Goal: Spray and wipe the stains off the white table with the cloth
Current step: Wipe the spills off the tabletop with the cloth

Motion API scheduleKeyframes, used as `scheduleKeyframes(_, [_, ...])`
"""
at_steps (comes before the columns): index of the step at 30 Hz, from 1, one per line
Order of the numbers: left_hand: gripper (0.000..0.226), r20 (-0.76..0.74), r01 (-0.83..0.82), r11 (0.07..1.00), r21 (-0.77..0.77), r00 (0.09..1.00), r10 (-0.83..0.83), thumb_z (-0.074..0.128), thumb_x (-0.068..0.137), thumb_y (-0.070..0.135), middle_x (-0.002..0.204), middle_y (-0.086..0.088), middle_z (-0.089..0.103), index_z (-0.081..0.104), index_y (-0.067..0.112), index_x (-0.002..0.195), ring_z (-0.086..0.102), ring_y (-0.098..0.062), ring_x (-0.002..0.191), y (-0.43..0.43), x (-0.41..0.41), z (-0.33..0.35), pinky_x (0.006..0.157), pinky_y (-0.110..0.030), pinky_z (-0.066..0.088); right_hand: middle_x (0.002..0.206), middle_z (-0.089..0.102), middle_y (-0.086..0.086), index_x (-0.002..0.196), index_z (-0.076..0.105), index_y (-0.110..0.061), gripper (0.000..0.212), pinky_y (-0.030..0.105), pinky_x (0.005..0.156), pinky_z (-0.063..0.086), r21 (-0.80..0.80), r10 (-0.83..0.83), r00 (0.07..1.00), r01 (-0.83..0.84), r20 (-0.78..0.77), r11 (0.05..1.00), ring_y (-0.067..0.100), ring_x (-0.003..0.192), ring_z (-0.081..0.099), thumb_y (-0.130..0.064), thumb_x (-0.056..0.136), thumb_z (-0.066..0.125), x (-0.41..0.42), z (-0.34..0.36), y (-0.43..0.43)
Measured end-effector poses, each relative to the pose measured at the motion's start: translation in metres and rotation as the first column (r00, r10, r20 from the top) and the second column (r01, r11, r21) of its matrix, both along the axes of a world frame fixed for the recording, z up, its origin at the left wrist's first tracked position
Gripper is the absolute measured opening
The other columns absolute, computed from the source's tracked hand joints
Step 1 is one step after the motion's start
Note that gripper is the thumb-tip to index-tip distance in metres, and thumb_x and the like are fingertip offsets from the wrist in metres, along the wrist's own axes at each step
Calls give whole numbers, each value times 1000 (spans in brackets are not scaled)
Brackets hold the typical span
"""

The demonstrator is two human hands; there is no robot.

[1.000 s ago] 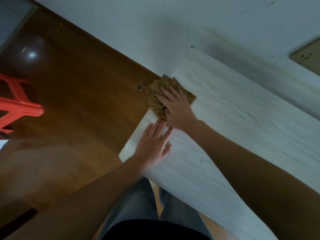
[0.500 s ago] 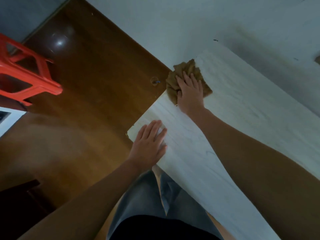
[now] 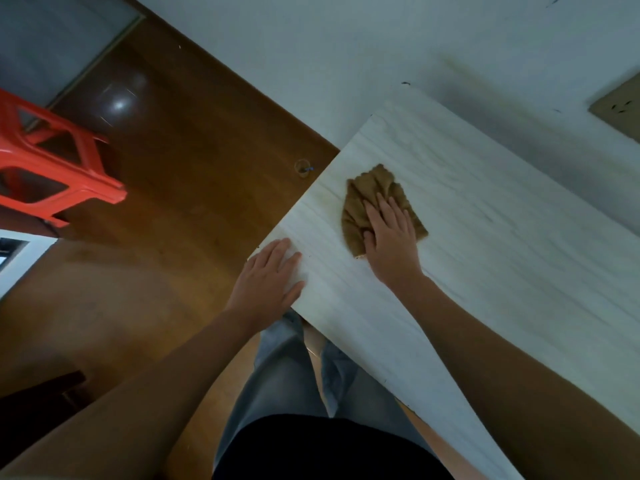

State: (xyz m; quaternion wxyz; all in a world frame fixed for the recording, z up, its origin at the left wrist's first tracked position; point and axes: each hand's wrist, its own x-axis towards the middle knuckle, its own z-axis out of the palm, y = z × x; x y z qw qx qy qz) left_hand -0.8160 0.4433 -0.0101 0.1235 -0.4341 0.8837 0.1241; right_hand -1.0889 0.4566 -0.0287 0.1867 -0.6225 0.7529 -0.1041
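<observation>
- While I look down through the head camera, my right hand (image 3: pixel 389 237) lies flat on the crumpled tan-brown cloth (image 3: pixel 367 192), fingers straight and slightly spread, pressing it onto the white wood-grain bench (image 3: pixel 485 254) — no finger curls round the fabric.
- That cloth sits near the bench's far left corner, a little in from both edges, its bunched folds showing beyond my fingertips.
- My left hand (image 3: pixel 268 282) rests palm-down on the bench's near left corner, fingers straight and close together, holding nothing, apart from the cloth.
- Faint grey streaks cross the bench top to the right of the cloth.
- Off the bench — on the glossy brown wooden floor (image 3: pixel 194 133) — a red plastic stool (image 3: pixel 52 168) stands at the left, well apart.
- A small round object (image 3: pixel 302 167) lies on the floor just beside the bench's left edge; I cannot tell what it is.
- A pale wall (image 3: pixel 346 46) runs behind the bench, with a beige plate (image 3: pixel 620 109) at the right.
</observation>
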Motion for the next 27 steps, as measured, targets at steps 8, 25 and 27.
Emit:
scheduleKeyframes(8, [58, -61, -109, 993, -52, 993, 106, 47, 99, 57, 153, -19, 41, 46, 14, 139, 42, -37, 140, 10, -20, -3, 107, -50, 48, 166, 21, 5, 157, 31, -20, 57, 47, 126, 14, 107, -50, 998, 47, 26, 993, 23, 155, 12, -28, 102, 45, 7, 16, 113])
scheduleKeyframes(25, [64, -127, 117, 993, -16, 985, -118, 60, 94, 47, 159, -17, 38, 45, 16, 148, 34, -36, 148, -15, -46, -12, 115, -52, 38, 149, 44, -2, 150, 39, -21, 70, 38, 114, 33, 192, -482, 868, 457, 117, 869, 19, 137, 38, -44, 90, 65, 15, 35, 130])
scheduleKeyframes(27, [64, -136, 116, 993, -9, 984, -117, 60, 94, 47, 159, -17, 38, 45, 16, 148, 34, -36, 148, -15, -45, -12, 115, -52, 39, 145, 47, -1, 148, 43, -20, 68, 39, 115, 35, 154, -404, 909, 386, 106, 909, 21, 134, 40, -39, 88, 69, 23, 31, 115])
